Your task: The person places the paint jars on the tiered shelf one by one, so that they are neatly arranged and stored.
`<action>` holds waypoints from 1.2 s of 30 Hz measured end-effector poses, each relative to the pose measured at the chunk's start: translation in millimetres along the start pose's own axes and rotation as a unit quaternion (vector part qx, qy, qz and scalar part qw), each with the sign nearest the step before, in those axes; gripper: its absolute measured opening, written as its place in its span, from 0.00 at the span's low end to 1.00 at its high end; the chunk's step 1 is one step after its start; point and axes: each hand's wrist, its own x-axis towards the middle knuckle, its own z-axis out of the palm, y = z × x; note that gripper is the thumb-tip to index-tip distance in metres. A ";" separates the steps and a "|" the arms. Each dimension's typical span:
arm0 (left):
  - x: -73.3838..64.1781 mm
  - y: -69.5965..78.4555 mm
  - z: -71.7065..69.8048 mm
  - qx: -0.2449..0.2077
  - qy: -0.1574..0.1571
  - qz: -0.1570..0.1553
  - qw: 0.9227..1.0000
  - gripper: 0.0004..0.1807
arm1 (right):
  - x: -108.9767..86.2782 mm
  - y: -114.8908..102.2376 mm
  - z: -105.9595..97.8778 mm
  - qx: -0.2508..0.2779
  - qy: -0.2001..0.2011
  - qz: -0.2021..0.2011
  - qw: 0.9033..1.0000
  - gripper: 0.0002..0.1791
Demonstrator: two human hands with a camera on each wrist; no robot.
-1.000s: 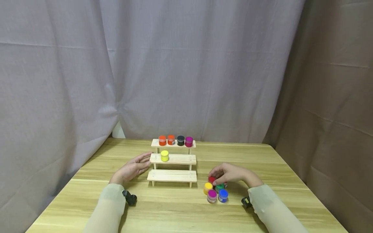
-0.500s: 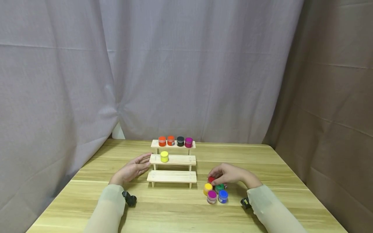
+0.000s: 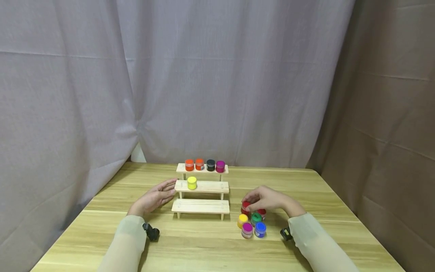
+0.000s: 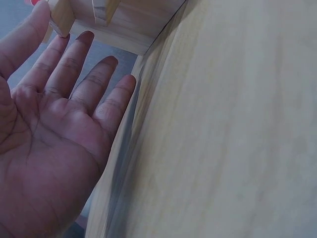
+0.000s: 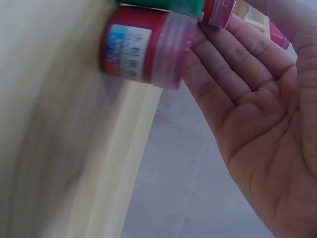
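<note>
In the head view my right hand [image 3: 266, 198] pinches a red paint jar [image 3: 245, 208] between thumb and fingers, at the back of a group of jars. Beside it stand a second red jar [image 3: 262, 214], a green jar [image 3: 256, 218], a yellow-orange jar [image 3: 242, 220], a purple jar [image 3: 247, 229] and a blue jar [image 3: 260, 229]. The right wrist view has the second red jar [image 5: 131, 47] close up, with a label. My left hand [image 3: 156, 196] has its fingers extended at the left end of the wooden stepped rack [image 3: 202, 206]; fingertips [image 4: 85, 37] are at its wood.
On the rack's top step stand two orange-red jars [image 3: 189, 165], a black jar [image 3: 210, 165] and a purple jar [image 3: 220, 166]. One yellow jar [image 3: 192, 183] is on the middle step. A grey curtain [image 3: 221, 83] hangs behind the wooden table [image 3: 190, 249].
My right hand has risen slightly with the red jar, showing more of that jar and uncovering the second red jar behind the green one. The left hand has stayed put.
</note>
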 end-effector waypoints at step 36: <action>0.6 -1.7 2.9 -0.006 -0.007 0.014 1.000 0.35 | 65.5 -67.6 -20.7 -0.014 0.002 -0.084 0.996 0.17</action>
